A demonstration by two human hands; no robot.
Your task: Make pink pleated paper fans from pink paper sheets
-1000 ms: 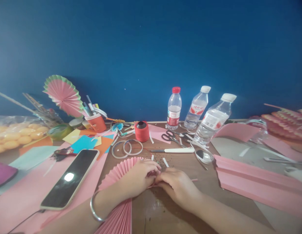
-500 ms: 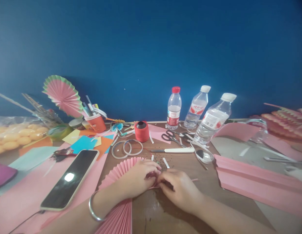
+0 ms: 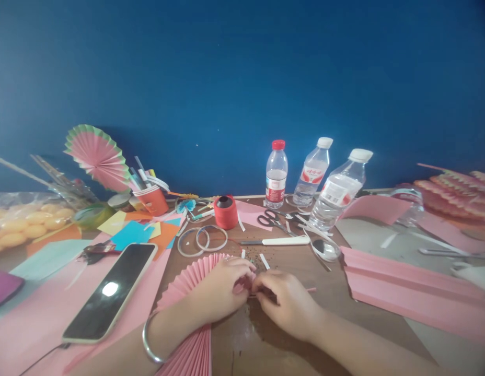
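Under my left hand (image 3: 229, 282) lies a pleated pink paper fan (image 3: 194, 350), its folds spreading out on both sides of my wrist. My left fingers are curled round the fan's gathered middle. Fingertips of my right hand (image 3: 285, 303) pinch pink paper at the same spot, nearly touching my left fingers. Beyond the right hand sticks out the end of a thin pink strip or stick (image 3: 312, 290). My fingers hide most of the pinched part.
A white-handled knife (image 3: 285, 241), scissors (image 3: 274, 222), two rings (image 3: 213, 239) and a red thread spool (image 3: 226, 213) lie ahead. Three water bottles stand behind, including a red-capped bottle (image 3: 276, 180). A phone (image 3: 111, 292) is at left; folded pink paper (image 3: 415, 297) at right.
The view has shifted slightly, so the table items sit a little further left. Both hands stay at the pink paper, with only small finger movement.
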